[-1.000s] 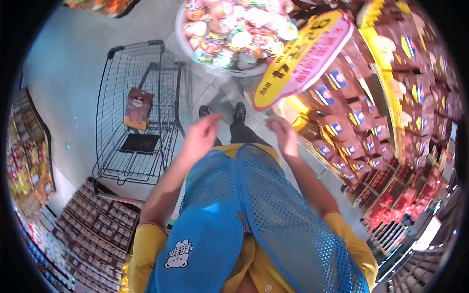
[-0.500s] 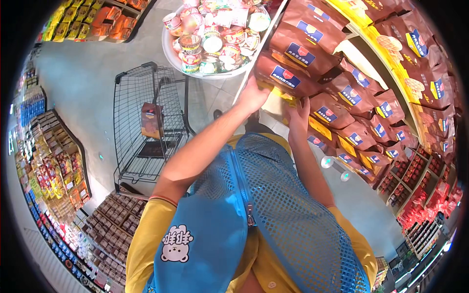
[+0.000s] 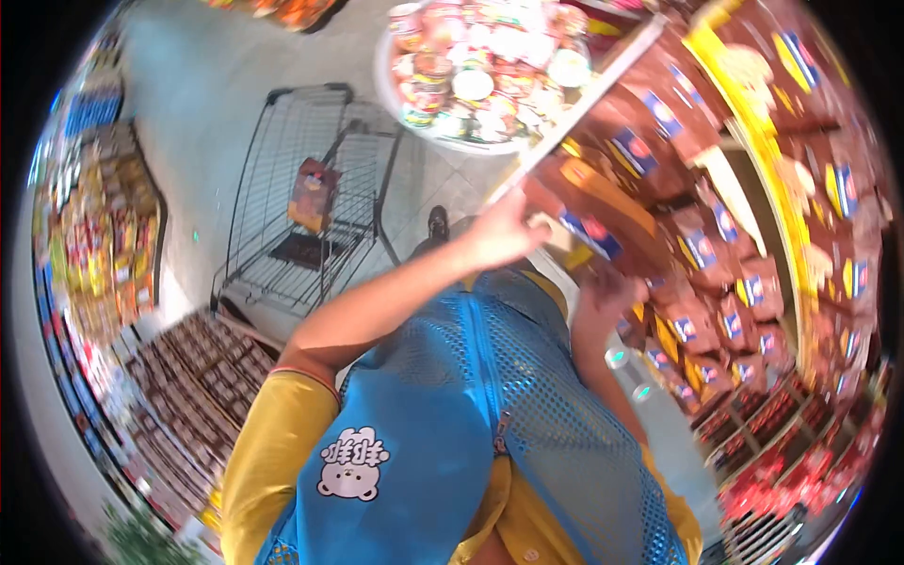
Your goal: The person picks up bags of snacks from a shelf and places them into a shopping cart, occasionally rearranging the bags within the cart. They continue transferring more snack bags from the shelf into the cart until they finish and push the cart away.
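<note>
Brown bag [image 3: 614,209] at two o'clock tilts beside a person's hands. The left hand [image 3: 508,232], between one and two o'clock, is at its nearer end; the blurred right hand [image 3: 609,288] is at three, just below it. Whether either hand's fingers clamp the bag cannot be told. A wire cart [image 3: 261,179] stands at ten o'clock, a tub [image 3: 457,141] of cups [image 3: 473,85] at twelve.

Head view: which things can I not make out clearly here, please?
Head view, right hand: motion blur hides whether it grips the brown, blue-labelled bag nearest both hands.
Head view, left hand: blur leaves its grip on that bag uncertain.
Head view, round white tub: far rim cut off by the upper edge.
Head view, brown-and-orange bag inside the black wire cart: print too small and blurred.
</note>
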`<move>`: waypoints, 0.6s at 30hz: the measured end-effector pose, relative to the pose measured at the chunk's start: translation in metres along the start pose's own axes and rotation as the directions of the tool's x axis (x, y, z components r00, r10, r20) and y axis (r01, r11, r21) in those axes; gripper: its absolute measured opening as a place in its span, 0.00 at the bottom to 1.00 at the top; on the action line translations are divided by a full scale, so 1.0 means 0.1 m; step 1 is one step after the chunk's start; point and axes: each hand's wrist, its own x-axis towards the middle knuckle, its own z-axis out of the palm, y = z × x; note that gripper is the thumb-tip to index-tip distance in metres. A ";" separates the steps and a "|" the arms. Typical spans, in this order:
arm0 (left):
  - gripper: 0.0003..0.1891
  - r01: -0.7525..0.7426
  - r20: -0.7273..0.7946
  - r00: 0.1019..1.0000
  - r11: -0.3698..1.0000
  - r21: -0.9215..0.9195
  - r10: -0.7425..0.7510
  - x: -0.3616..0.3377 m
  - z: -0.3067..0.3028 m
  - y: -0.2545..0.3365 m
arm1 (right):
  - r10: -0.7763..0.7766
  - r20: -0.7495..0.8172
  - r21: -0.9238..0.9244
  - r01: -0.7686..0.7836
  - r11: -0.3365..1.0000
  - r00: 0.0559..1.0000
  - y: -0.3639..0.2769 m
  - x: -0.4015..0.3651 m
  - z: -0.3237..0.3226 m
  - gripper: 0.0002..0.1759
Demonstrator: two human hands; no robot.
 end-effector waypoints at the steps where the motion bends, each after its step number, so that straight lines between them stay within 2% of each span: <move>1: 0.27 -0.009 0.054 0.999 1.000 0.027 0.008 -0.20 -0.14 0.39 | -0.319 -0.094 -0.376 0.263 0.889 0.943 -0.21 -0.12 -0.11 0.18; 2: 0.26 -0.019 0.108 0.994 0.998 0.054 0.014 -0.43 -0.25 0.67 | -0.104 -0.202 -0.329 0.032 0.944 0.974 -0.48 -0.23 -0.17 0.09; 3: 0.29 0.169 0.140 0.980 0.961 -0.218 -0.140 -0.70 -0.28 0.71 | 0.029 -0.165 0.015 -0.026 1.000 0.986 -0.80 -0.23 -0.17 0.08; 4: 0.32 0.332 0.217 0.942 0.818 -0.470 -0.257 -0.93 -0.33 0.76 | -0.056 -0.347 0.463 0.223 0.858 0.936 -0.80 -0.15 -0.05 0.13; 5: 0.34 0.195 0.166 0.974 0.940 -0.280 -0.153 -1.08 -0.42 0.80 | -0.077 -0.321 0.469 0.229 0.853 0.944 -0.85 -0.13 0.06 0.13; 6: 0.37 0.050 0.143 0.989 0.997 -0.064 -0.040 -1.20 -0.53 0.86 | -0.152 -0.255 0.441 0.255 0.861 0.955 -0.93 -0.11 0.18 0.13; 7: 0.49 -0.076 0.048 0.996 0.996 -0.035 0.078 -1.37 -0.59 0.75 | -0.225 -0.190 0.411 0.286 0.866 0.956 -1.01 -0.10 0.31 0.14; 8: 0.53 -0.104 -0.062 0.994 0.977 -0.185 0.094 -1.47 -0.68 0.70 | -0.294 -0.123 0.379 0.318 0.869 0.948 -1.10 -0.10 0.44 0.14; 10: 0.55 0.073 -0.018 0.997 0.995 0.062 -0.072 -1.58 -1.30 1.20 | -0.418 0.020 0.311 0.392 0.866 0.908 -1.28 -0.11 0.69 0.15; 11: 0.55 0.068 -0.041 0.997 0.997 0.047 -0.066 -1.70 -1.51 1.16 | -0.469 0.098 0.277 0.429 0.860 0.878 -1.39 -0.13 0.83 0.15; 12: 0.55 -0.046 -0.242 0.970 0.996 -0.074 0.027 -1.83 -1.71 1.11 | -0.515 0.179 0.244 0.469 0.849 0.838 -1.50 -0.14 0.98 0.15; 13: 0.54 -0.183 -0.448 0.889 0.969 -0.164 0.092 -1.92 -1.93 1.06 | -0.556 0.263 0.217 0.513 0.830 0.789 -1.63 -0.13 1.15 0.16; 14: 0.47 -0.229 -0.502 0.857 0.959 -0.168 0.117 -1.90 -2.16 1.03 | -0.588 0.348 0.195 0.557 0.807 0.730 -1.76 -0.12 1.33 0.16; 15: 0.43 -0.159 -0.624 0.781 0.977 -0.141 0.037 -2.06 -2.33 0.95 | -0.609 0.431 0.177 0.600 0.780 0.665 -1.88 -0.11 1.52 0.17; 16: 0.38 -0.080 -0.729 0.683 0.988 -0.131 -0.042 -2.24 -2.51 0.83 | -0.619 0.510 0.162 0.640 0.751 0.597 -2.14 0.16 2.25 0.17; 18: 0.30 0.065 -0.860 0.502 0.987 0.145 0.093 -2.50 -2.89 0.28 | -0.602 0.657 0.140 0.711 0.689 0.454 -2.39 0.20 2.87 0.18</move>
